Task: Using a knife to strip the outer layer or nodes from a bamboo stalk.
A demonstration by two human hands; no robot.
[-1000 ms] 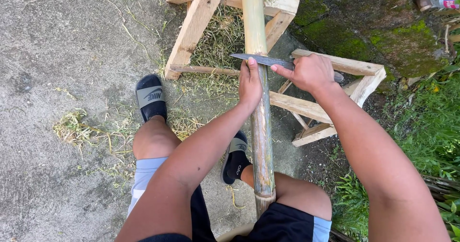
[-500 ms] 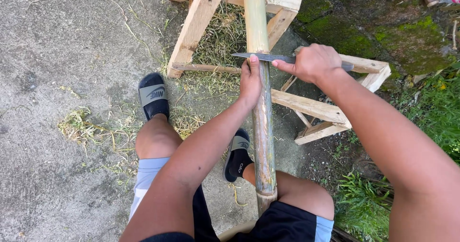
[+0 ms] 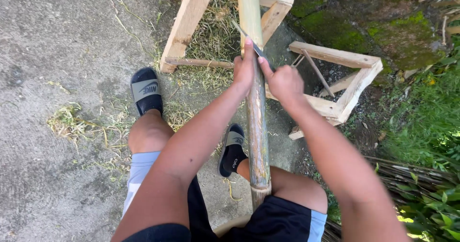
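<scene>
Head cam, looking straight down: a long bamboo pole (image 3: 257,122) runs from between the person's knees up onto a rough wooden stand (image 3: 330,81). The left hand (image 3: 244,68) is wrapped around the pole near the top, fingers closed on it. The right hand (image 3: 283,81) sits just beside it, closed on a knife (image 3: 251,42) whose blade lies slanted across the pole. Both feet are in dark slide sandals (image 3: 146,91) on the concrete ground (image 3: 57,45), with grass shavings (image 3: 69,122) scattered around and green plants (image 3: 426,122) off to the right.
</scene>
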